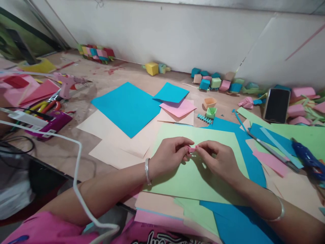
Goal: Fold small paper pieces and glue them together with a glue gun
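Between the fingertips of both hands is a small folded strip of pink paper [192, 149]. My left hand [171, 156], with a bracelet at the wrist, pinches its left end. The right end is pinched by the thumb and forefinger of my right hand [219, 159]. Both hands are just above a large light green sheet [182, 184], which lies on a blue sheet [256, 173]. Beyond the fingers stand a small open green paper box [211, 112] and an orange one [209, 102], beside a blue zigzag-cut paper strip [204, 119].
Blue squares [129, 108] and pink sheets [178, 107] lie behind my hands. A phone [276, 105], scissors [273, 150] and a blue glue gun [308, 159] are to the right. Leftward are a pink glue gun [68, 84] and a white cable [77, 166]. Folded paper cubes [215, 82] line the wall.
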{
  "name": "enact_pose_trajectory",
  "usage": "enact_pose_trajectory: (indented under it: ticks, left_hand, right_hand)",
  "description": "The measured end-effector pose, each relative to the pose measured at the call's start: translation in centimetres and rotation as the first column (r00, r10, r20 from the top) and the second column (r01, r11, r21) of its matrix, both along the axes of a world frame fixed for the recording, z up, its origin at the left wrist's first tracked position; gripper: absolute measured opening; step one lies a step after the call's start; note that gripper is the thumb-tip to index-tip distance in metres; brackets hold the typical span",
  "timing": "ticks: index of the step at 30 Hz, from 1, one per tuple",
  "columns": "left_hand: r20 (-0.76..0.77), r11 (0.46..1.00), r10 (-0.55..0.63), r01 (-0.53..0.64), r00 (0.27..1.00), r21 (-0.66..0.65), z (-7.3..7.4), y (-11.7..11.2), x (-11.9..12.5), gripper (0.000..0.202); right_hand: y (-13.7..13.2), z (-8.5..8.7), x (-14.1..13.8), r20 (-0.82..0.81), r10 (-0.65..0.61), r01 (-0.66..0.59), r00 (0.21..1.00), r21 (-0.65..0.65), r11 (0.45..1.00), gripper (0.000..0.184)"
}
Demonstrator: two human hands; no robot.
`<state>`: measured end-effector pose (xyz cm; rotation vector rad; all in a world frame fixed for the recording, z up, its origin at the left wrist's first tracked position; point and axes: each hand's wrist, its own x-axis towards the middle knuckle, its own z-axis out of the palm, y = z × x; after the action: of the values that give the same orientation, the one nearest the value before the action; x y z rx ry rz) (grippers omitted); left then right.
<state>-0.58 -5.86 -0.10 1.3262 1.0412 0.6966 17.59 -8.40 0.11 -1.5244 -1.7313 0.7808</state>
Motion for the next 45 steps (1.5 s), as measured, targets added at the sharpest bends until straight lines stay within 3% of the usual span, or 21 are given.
enact_pose_trajectory:
  ticks: [6, 10, 17, 24, 27, 33, 36, 41, 45]
  left_hand:
    - [-0.017, 0.996, 0.008, -0.007, 1.000, 0.091, 0.0, -0.4, 0.0, 0.017]
    - [-0.005, 0.992, -0.042, 0.042, 0.999, 0.118, 0.1, -0.6, 0.0, 0.017]
    - [0.106, 0.995, -0.081, 0.074, 0.991, 0.073, 0.1, -0.8, 0.0, 0.023]
    - [0.034, 0.991, -0.061, 0.056, 0.998, 0.121, -0.1, -0.7, -0.1, 0.014]
    - [0.023, 0.992, -0.052, 0.049, 0.998, 0.116, 0.1, -0.7, 0.0, 0.015]
    - [-0.048, 0.997, 0.021, -0.017, 0.999, 0.080, 0.4, -0.2, 0.2, 0.005]
    - [-0.097, 0.978, 0.049, -0.028, 0.994, 0.204, 0.5, -0.1, 0.1, 0.006]
    - [-0.197, 0.872, 0.160, -0.045, 0.967, 0.488, 0.7, -0.5, 0.0, 0.011]
    - [-0.163, 0.811, 0.192, -0.062, 0.968, 0.582, 0.8, -0.9, 0.1, 0.013]
  right_hand:
    - [0.1, -0.5, 0.2, -0.071, 0.012, -0.013, 0.997, -0.010, 1.000, 0.019]
    - [0.3, -0.8, 0.4, -0.136, 0.101, -0.102, 0.986, 0.004, 0.995, 0.031]
    - [0.4, -0.5, 0.5, -0.013, 0.056, -0.054, 0.998, 0.136, 0.989, 0.010]
    - [0.5, -0.5, 0.6, 0.154, 0.190, -0.235, 0.970, 0.375, 0.897, 0.011]
    - [0.4, -0.5, 0.4, 0.139, 0.252, -0.286, 0.958, 0.360, 0.888, 0.009]
    - [0.3, 0.0, 0.1, -0.050, 0.214, -0.194, 0.975, 0.262, 0.945, 0.009]
    - [0.3, 0.1, 0.0, -0.092, 0.210, -0.185, 0.973, 0.221, 0.958, 0.010]
    - [-0.2, -0.2, -0.6, -0.096, 0.158, -0.126, 0.983, 0.275, 0.953, 0.010]
    - [-0.7, -0.1, -0.9, -0.106, 0.118, -0.082, 0.987, 0.293, 0.953, 0.009]
